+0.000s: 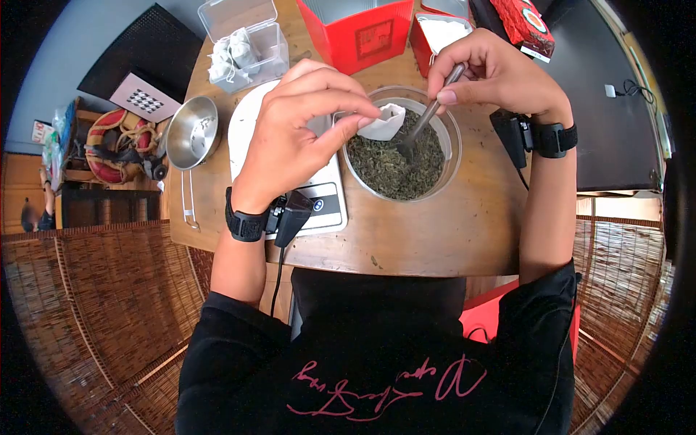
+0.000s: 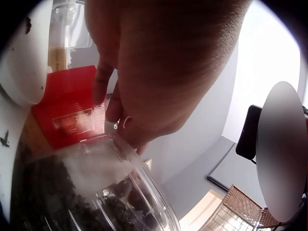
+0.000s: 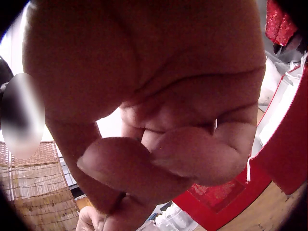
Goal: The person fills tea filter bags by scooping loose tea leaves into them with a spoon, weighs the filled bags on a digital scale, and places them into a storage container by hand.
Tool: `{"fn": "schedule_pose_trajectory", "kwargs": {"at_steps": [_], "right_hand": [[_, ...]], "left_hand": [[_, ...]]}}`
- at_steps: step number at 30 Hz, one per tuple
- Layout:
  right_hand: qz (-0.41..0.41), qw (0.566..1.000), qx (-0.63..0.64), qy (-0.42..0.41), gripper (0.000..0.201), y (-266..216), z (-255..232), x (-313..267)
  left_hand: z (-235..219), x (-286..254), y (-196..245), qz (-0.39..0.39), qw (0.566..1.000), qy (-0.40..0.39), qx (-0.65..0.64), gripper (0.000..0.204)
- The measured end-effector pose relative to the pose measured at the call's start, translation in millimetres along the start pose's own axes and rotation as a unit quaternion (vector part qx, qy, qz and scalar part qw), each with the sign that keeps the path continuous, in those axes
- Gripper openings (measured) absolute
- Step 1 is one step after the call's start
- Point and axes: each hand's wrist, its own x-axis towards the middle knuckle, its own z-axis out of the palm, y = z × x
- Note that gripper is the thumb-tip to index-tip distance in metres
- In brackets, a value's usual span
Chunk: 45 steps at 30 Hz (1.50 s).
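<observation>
Pouch (image 1: 384,127), white, mouth open, is held over the clear tub (image 1: 454,148) at 11 o'clock from its centre; its edge is pinched by thumb and fingertip of the left hand (image 1: 296,127). Spoon (image 1: 433,111) is gripped by its handle in the right hand (image 1: 500,81) at 1 o'clock, lower end in dried leaves (image 1: 395,175). White scale (image 1: 330,220) is placed at 8 o'clock, metal bowl (image 1: 191,130) at 9, clear box (image 1: 270,64) of white bags (image 1: 233,54) at 10, red box (image 1: 341,43) at 11. All are set on a wooden table (image 1: 478,225).
</observation>
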Motion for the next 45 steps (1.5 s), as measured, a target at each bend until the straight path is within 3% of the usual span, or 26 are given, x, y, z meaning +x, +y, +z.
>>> {"fn": "schedule_pose_trajectory", "kwargs": {"at_steps": [6,10,12,14,22,29,32,34,45], "right_hand": [[0.028,0.999,0.005,0.032,0.012,-11,-10,-11],[-0.030,0.997,0.040,0.054,0.015,-2,-19,-22],[-0.008,0.994,0.017,0.104,0.016,-2,-24,-27],[0.025,0.995,0.005,0.101,0.016,-12,-28,-33],[-0.013,0.982,-0.039,0.183,0.017,-10,-30,-36],[-0.041,0.980,-0.036,0.192,0.017,-17,-27,-34],[-0.045,0.973,-0.076,0.213,0.015,-15,-27,-34],[-0.031,0.961,-0.175,0.212,0.014,-18,-30,-39],[-0.085,0.922,-0.279,0.253,0.010,-60,4,-38]], "left_hand": [[-1,-1,1,-0.025,1.000,0.004,-0.007,0.015],[2,-3,2,-0.022,1.000,0.009,-0.020,0.016],[2,-2,2,-0.022,0.999,0.012,-0.022,0.016],[3,-3,3,-0.024,1.000,0.009,-0.019,0.016],[4,-2,4,-0.024,0.999,0.008,-0.020,0.013],[4,-3,4,-0.028,0.999,0.005,-0.028,0.011],[4,-3,3,-0.031,0.999,-0.002,-0.027,0.010],[5,-3,3,-0.032,0.999,-0.003,-0.031,0.010],[4,-2,4,-0.045,0.998,-0.003,-0.035,0.008]]}}
